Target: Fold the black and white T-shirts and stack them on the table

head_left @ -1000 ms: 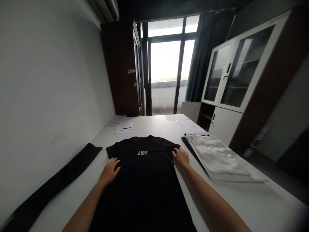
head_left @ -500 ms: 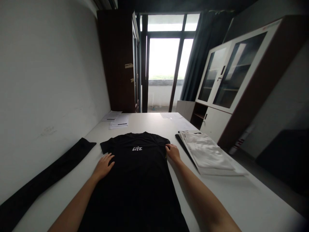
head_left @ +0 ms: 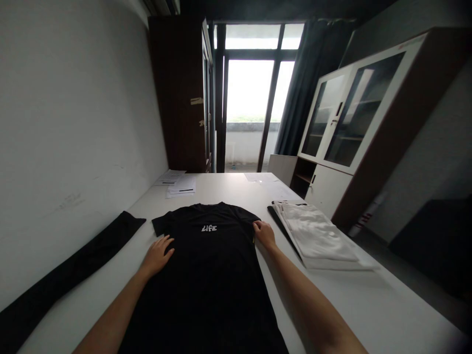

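A black T-shirt (head_left: 214, 275) lies spread flat, its collar pointing away from me and white lettering (head_left: 209, 228) across the chest. My left hand (head_left: 158, 254) rests along its left side below the sleeve, fingers apart and fingertips touching the fabric. At the opposite sleeve, my right hand (head_left: 264, 233) has its fingers bent together on the hem and appears to pinch it. The shirt's lower end runs out of view at the bottom.
The white table (head_left: 228, 189) carries a long black folded cloth (head_left: 81, 260) on the left. To the right lies a stack of folded white garments (head_left: 319, 236) over something black. Paper sheets (head_left: 182, 186) lie at the far end. A cabinet (head_left: 332, 187) stands beyond the right edge.
Both hands and the T-shirt keep almost the same place. The view has shifted only very slightly.
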The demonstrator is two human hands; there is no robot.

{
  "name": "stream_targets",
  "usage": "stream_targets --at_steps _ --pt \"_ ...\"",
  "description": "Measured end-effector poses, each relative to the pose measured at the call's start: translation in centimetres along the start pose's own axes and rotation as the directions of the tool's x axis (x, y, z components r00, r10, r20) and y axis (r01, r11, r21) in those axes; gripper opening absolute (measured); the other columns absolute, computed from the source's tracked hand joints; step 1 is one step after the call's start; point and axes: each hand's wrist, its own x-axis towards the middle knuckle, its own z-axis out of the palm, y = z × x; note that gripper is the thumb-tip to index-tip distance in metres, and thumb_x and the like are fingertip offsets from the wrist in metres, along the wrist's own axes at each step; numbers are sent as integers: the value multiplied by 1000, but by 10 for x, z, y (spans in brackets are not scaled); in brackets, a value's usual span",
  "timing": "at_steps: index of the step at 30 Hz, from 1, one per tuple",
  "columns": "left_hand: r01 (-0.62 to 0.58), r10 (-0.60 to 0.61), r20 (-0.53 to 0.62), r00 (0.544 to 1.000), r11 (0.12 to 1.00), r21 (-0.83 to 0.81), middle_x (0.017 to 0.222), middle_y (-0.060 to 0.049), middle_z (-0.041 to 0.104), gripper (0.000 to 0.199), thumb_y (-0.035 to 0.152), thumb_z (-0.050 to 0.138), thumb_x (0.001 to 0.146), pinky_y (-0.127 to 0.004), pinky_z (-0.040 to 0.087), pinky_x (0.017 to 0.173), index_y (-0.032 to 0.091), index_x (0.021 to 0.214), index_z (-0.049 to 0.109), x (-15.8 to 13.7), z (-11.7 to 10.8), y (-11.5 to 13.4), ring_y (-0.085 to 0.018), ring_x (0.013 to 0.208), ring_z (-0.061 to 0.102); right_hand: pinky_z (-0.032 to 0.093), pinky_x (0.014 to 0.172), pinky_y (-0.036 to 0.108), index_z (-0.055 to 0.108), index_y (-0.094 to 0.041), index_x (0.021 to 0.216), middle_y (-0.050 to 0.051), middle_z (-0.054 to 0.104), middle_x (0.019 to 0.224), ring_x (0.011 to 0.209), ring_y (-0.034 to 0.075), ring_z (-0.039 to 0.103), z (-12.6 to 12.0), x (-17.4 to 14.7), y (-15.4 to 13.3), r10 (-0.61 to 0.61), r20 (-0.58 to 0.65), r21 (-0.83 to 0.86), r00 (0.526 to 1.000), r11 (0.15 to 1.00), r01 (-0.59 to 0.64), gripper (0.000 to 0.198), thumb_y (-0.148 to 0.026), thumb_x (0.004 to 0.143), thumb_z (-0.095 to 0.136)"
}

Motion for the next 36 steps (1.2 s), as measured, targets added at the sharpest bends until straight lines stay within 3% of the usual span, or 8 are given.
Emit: stream_targets --at_steps 9,20,36 --pt "-7 7 10 1000 1000 13 152 -10 54 50 44 50 96 -50 31 122 21 138 62 0 1 0 -31 143 46 45 99 32 77 -23 108 8 74 106 107 23 65 11 6 10 -15 -10 17 1000 1000 16 33 -33 98 47" --pt "-13 12 13 1000 1000 23 153 -10 53 48 42 51 97 -50 32 122 21 138 62 0 -2 1 -31 143 45 43 108 37 65 -18 135 11 68 128 123 26 60 23 9 15 -47 -28 122 998 991 50 45 -37 97 52" --pt "-27 26 18 999 999 42 152 -10 53 48 42 50 99 -49 33 121 20 139 61 0 -4 1 -29 143 45 44 106 39 72 -19 124 12 71 121 117 28 62 36 14 26 -85 -37 120 996 989 89 38 -37 96 53"
